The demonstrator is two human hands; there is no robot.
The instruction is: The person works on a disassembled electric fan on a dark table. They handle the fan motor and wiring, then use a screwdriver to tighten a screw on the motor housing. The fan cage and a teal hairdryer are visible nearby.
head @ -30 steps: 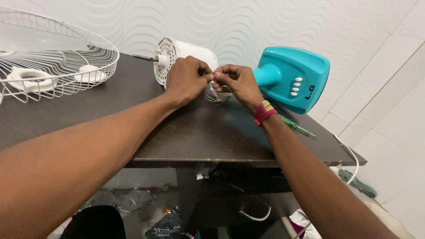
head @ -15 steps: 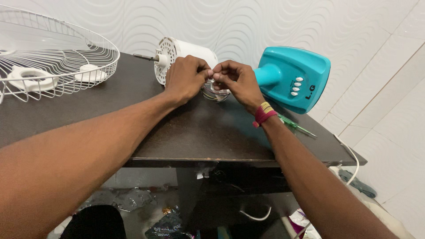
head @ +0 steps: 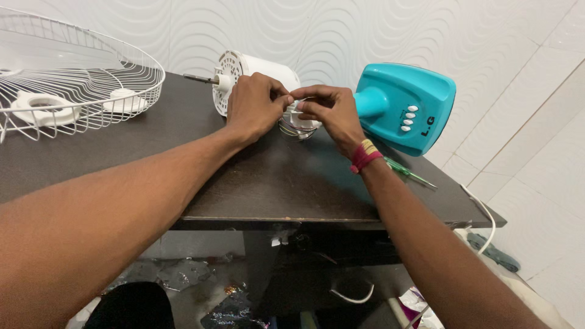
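Against the frames from 1 second and half a second back, I see almost no change: my 2 hands stay pressed together at the same spot beside the white fan motor [head: 259, 76], and only the fingertips have shuffled slightly. The motor lies on its side on the dark table [head: 268, 183], its shaft pointing left toward the wire guard.

My left hand [head: 253, 106] has its fingers curled shut, pinching something small at the fingertips; my right hand [head: 329, 113] meets it from the other side, thumb and forefinger also pinched closed. Between them I can make out a small white part with a loop of thin wires [head: 295, 129] hanging just beneath, touching the table close to the motor's rear. Exactly what each hand pinches I cannot tell, since the fingers cover it.

Around this: the white wire fan guard [head: 79, 91] sits at the table's left end, well apart from the hands, with 2 white plastic pieces [head: 42, 108] lying inside it. The teal fan base [head: 405, 106] stands just right of my right hand, its neck pointing at the motor. A green-handled screwdriver [head: 409, 173] lies on the table behind my right wrist, which wears a red and yellow thread band [head: 364, 156]. A white cable [head: 484, 213] hangs off the table's right edge.
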